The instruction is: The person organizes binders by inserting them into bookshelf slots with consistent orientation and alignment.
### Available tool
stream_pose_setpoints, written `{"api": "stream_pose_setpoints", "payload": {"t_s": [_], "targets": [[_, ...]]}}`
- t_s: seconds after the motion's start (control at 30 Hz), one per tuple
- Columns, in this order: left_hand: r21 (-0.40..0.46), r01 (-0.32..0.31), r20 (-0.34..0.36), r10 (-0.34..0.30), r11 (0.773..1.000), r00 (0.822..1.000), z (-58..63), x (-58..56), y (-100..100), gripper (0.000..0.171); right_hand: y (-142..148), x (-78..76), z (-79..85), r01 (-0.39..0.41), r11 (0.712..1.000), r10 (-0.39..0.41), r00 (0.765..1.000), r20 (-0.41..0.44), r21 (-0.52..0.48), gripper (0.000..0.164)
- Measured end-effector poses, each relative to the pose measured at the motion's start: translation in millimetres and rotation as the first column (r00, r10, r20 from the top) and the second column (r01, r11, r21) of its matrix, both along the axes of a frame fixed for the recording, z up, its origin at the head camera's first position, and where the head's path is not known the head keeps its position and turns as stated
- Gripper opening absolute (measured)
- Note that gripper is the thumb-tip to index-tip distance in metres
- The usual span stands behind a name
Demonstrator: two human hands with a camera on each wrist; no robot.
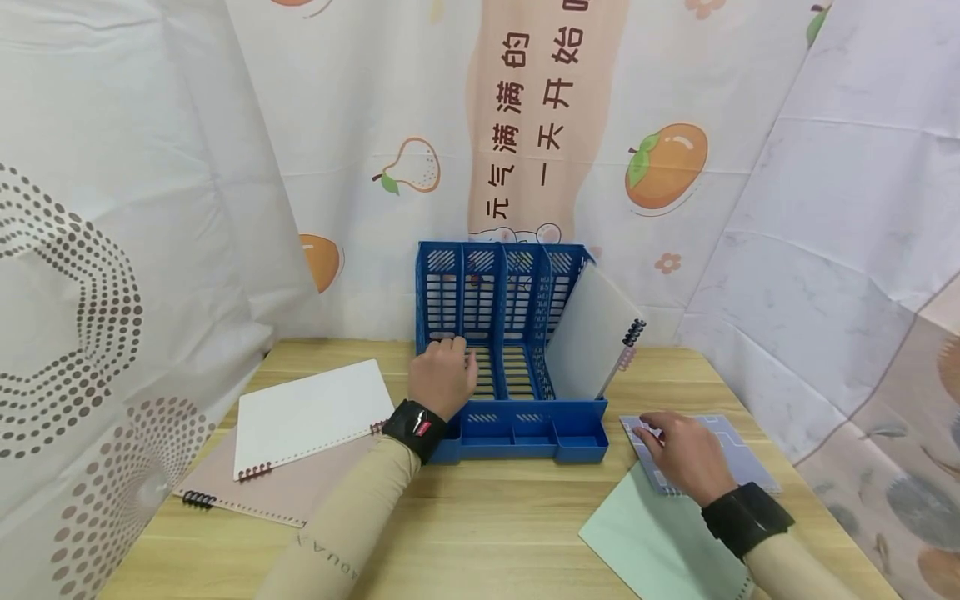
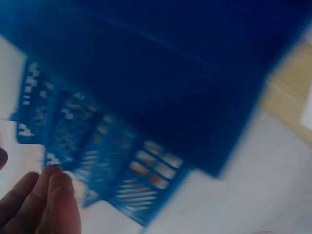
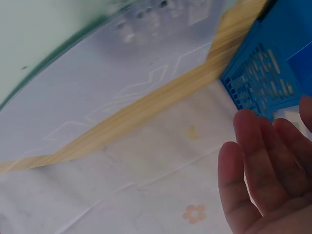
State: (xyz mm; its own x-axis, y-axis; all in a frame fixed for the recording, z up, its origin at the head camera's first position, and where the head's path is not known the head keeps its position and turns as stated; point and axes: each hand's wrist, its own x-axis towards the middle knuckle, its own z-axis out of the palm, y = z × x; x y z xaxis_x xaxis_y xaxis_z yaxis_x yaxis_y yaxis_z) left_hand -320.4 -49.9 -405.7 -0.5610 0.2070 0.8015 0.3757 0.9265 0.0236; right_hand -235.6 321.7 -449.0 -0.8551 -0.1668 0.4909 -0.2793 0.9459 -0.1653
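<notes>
A blue desk file rack [image 1: 480, 408] with upright dividers stands at the middle back. My left hand [image 1: 442, 379] is over its left slots, fingers loosely bent and holding nothing; the left wrist view shows the fingers [image 2: 61, 204] apart from the rack's blurred blue wall [image 2: 161, 73]. In the right slot leans a spiral notebook [image 1: 592, 333] with a whitish face and black coil. My right hand [image 1: 690, 454] hovers over a lavender spiral notebook [image 1: 731, 446], which overlaps a pale green notebook [image 1: 660, 533]. The right wrist view shows relaxed fingers [image 3: 263, 170] with nothing between them.
On the left of the wooden table [image 1: 487, 533], a white spiral notebook [image 1: 311, 412] lies on a pinkish one [image 1: 277, 492]. Small open trays [image 1: 581, 437] line the rack's front. A printed curtain [image 1: 360, 100] hangs behind and along both sides.
</notes>
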Motion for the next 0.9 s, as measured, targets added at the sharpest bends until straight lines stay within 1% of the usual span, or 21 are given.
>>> {"api": "stream_pose_setpoints", "payload": {"t_s": [0.07, 0.2, 0.3, 0.37, 0.43, 0.5, 0.57, 0.6, 0.67, 0.77, 0.8, 0.9], "targets": [[-0.02, 0.028, 0.008, -0.028, 0.999, 1.0, 2.1, 7.5, 8, 0.022, 4, 1.1, -0.1, 0.006, 1.0, -0.006, 1.0, 0.021, 0.011, 0.026], [-0.067, 0.098, 0.04, -0.095, 0.993, 0.995, 2.7, 24.4, 26, 0.023, 12, 2.5, -1.3, 0.006, 0.999, -0.006, 1.0, 0.017, 0.033, 0.032], [-0.106, 0.128, 0.086, -0.119, 0.986, 0.989, 0.2, 37.6, 37, 0.027, 17, 3.9, -2.5, 0.01, 0.999, -0.011, 1.0, 0.028, 0.038, 0.034], [-0.132, 0.15, 0.129, -0.133, 0.98, 0.983, -2.9, 46.3, 44, 0.034, 21, 5.6, -2.9, 0.015, 0.999, -0.017, 0.999, 0.045, 0.041, 0.035], [-0.167, 0.184, 0.159, -0.158, 0.969, 0.975, -7.1, 54.5, 54, 0.039, 26, 7.8, -2.3, 0.016, 0.999, -0.018, 0.999, 0.044, 0.05, 0.036], [-0.197, 0.235, 0.19, -0.198, 0.952, 0.962, -11.8, 62.2, 66, 0.043, 33, 9.7, -1.4, 0.01, 0.998, -0.013, 0.999, 0.04, 0.064, 0.037], [-0.231, 0.274, 0.206, -0.228, 0.934, 0.952, -16.2, 70.0, 80, 0.046, 41, 10.8, -1.3, -0.016, 0.996, 0.014, 1.0, 0.023, 0.086, 0.039], [-0.248, 0.29, 0.208, -0.242, 0.924, 0.948, -18.5, 73.2, 88, 0.046, 45, 11.0, -1.3, -0.027, 0.995, 0.025, 0.999, 0.027, 0.097, 0.039], [-0.273, 0.314, 0.231, -0.255, 0.909, 0.939, -23.0, 78.1, 104, 0.044, 53, 10.9, -1.5, -0.05, 0.993, 0.043, 0.997, 0.066, 0.11, 0.04], [-0.316, 0.323, 0.254, -0.248, 0.892, 0.935, -28.0, 83.0, 127, 0.041, 66, 10.9, -3.0, -0.088, 0.987, 0.07, 0.989, 0.133, 0.131, 0.041], [-0.321, 0.33, 0.268, -0.249, 0.888, 0.931, -29.6, 84.0, 135, 0.04, 70, 11.3, -3.4, -0.098, 0.986, 0.075, 0.983, 0.166, 0.134, 0.043], [-0.333, 0.35, 0.309, -0.25, 0.875, 0.918, -32.0, 87.2, 155, 0.043, 85, 12.8, -6.3, -0.129, 0.979, 0.092, 0.97, 0.223, 0.156, 0.048]]}}
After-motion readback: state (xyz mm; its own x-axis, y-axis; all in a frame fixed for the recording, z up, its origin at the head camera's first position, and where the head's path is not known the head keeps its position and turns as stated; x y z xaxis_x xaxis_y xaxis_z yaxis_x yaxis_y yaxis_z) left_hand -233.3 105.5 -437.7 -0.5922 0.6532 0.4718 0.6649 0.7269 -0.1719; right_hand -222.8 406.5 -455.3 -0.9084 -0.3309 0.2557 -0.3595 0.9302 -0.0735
